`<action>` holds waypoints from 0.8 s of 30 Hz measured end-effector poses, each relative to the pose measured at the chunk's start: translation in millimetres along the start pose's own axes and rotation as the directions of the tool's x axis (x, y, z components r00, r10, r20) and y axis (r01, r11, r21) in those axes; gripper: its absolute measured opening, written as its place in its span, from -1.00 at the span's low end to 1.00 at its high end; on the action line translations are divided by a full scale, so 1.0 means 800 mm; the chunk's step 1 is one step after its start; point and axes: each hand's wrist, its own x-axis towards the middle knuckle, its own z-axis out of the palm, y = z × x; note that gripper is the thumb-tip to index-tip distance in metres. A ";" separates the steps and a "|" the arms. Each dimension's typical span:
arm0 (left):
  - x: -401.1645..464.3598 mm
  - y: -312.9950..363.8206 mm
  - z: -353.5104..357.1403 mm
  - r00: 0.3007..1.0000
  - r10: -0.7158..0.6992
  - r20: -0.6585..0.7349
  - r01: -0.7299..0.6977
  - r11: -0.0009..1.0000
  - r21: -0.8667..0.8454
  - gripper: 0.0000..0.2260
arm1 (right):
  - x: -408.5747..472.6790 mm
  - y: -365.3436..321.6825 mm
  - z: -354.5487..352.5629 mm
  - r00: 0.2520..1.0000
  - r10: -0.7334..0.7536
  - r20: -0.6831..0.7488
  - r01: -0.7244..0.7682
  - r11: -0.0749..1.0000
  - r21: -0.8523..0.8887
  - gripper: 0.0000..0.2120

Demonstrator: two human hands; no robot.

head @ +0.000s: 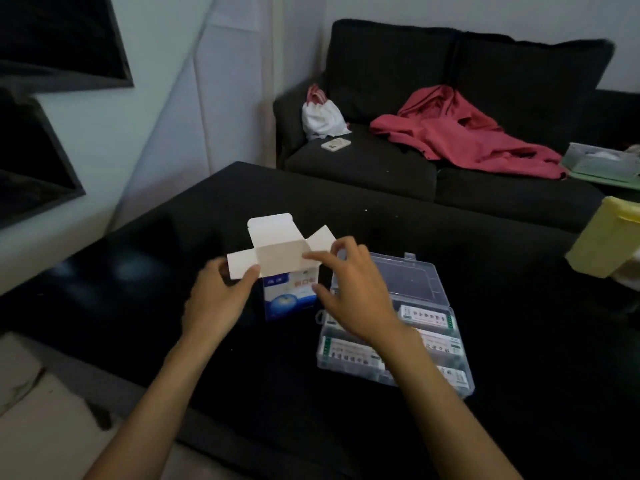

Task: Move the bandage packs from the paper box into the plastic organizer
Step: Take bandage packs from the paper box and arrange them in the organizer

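Paper box: a small white-and-blue cardboard carton [289,292] stands upright on the black table [485,271], its top flaps spread open, just left of the organizer.
Left hand: the left hand [216,301] grips the box's left side, thumb pressed on the left flap, fingers curled round behind it.
Right hand: the right hand [353,292] hovers at the box's open top, forefinger and thumb apart and loosely bent; blur hides whether they hold anything.
Plastic organizer: a clear rectangular plastic case [394,323] lies with its lid folded back.
Bandage packs: white printed packs [427,315] lie in rows inside the case.
Background: a dark sofa [450,109] carries a red garment [464,133], a white bag [322,117] and a phone [335,144].
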 end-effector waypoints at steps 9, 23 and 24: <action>0.001 0.004 0.010 0.985 0.163 0.055 -0.128 0.909 -0.396 -0.83 | -0.021 0.006 0.026 0.934 -0.153 -0.324 0.139 0.988 -0.065 -0.87; 0.001 0.022 0.005 0.860 0.244 0.448 0.077 0.805 -0.588 -0.63 | -0.029 0.032 0.016 0.850 -0.164 -0.500 0.160 0.986 -0.050 -0.81; 0.004 0.022 0.003 0.851 0.244 0.465 0.081 0.814 -0.576 -0.60 | -0.027 0.032 0.015 0.857 -0.135 -0.497 0.158 0.987 0.004 -0.83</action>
